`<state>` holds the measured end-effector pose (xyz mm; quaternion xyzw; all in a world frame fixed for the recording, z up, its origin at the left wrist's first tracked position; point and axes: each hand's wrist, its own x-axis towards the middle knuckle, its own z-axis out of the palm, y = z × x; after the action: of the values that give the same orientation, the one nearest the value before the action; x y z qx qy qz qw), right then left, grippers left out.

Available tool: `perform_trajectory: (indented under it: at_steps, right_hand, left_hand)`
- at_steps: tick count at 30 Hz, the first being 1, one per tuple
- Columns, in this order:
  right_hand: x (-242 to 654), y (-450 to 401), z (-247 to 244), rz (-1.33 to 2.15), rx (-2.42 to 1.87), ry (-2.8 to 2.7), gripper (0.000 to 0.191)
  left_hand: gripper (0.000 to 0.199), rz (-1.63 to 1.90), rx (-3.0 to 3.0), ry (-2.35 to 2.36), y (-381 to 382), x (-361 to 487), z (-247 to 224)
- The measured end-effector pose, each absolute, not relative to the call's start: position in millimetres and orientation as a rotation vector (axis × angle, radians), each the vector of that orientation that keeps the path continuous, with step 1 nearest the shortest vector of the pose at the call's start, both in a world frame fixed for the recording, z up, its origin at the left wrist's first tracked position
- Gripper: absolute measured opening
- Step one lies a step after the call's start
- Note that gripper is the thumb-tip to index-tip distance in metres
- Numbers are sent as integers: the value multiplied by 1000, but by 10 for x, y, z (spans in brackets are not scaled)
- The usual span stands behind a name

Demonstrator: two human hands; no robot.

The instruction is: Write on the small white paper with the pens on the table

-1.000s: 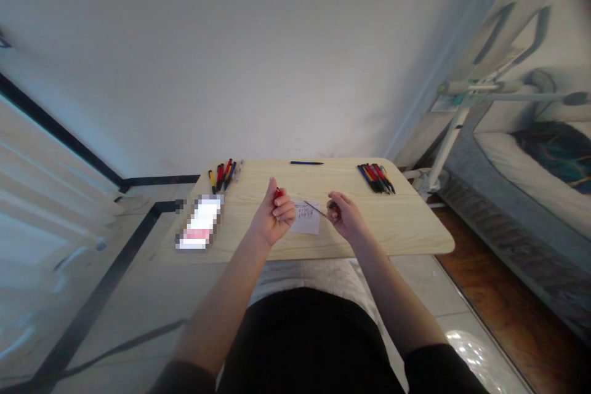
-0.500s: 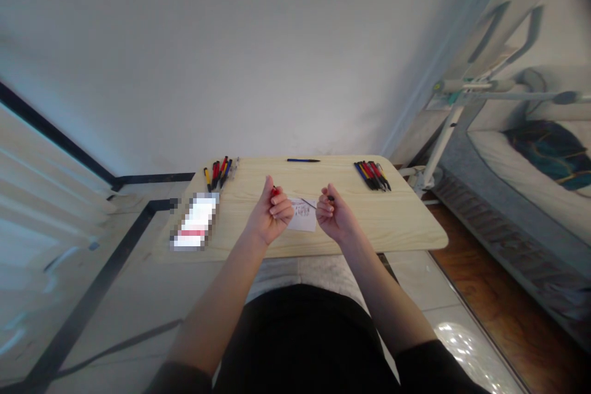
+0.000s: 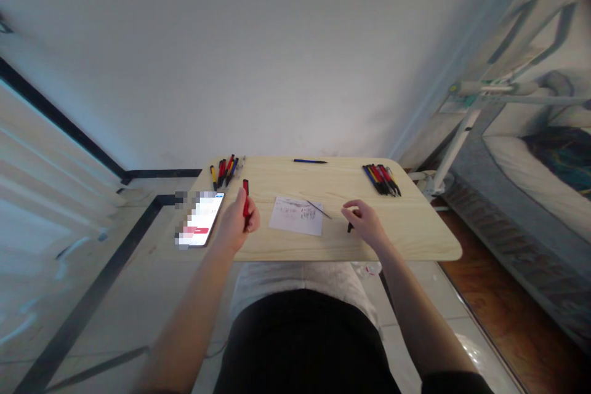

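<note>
My left hand [image 3: 234,221] is closed around a red pen barrel [image 3: 246,197] with a black top, held upright near the phone's right side. Over the right half of the table, my right hand [image 3: 364,221] has its fingers bent around a small black pen part [image 3: 349,228]; the fingers hide some of it. Between the hands lies a sheet of white paper [image 3: 289,225] with handwriting. A thin dark pen refill [image 3: 319,209] rests slantwise across the paper's upper right edge.
Several red, yellow, blue and clear pens [image 3: 222,172] lie at the back left. Another row of pens [image 3: 381,180] lies at the back right. One blue pen [image 3: 310,161] is by the far edge. A lit phone [image 3: 203,221] lies at the left on the wooden table [image 3: 415,240].
My hands have moved apart, the left one leftward with the red barrel, the right one rightward and slightly down. The paper and refill now show fully between them.
</note>
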<state>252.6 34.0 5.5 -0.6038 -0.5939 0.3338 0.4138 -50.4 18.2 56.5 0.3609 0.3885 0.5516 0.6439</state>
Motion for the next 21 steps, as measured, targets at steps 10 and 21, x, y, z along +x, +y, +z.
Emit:
perform_trajectory:
  at_steps: [10, 21]
  right_hand:
    - [2519, 541, -2, 328, -1997, -1897, 25]
    - [2486, 484, -143, 146, -2141, -1911, 33]
  left_hand:
    - [35, 1095, 1592, 1600, 165, -509, 109]
    - [25, 1103, 1620, 1625, 93, -364, -89]
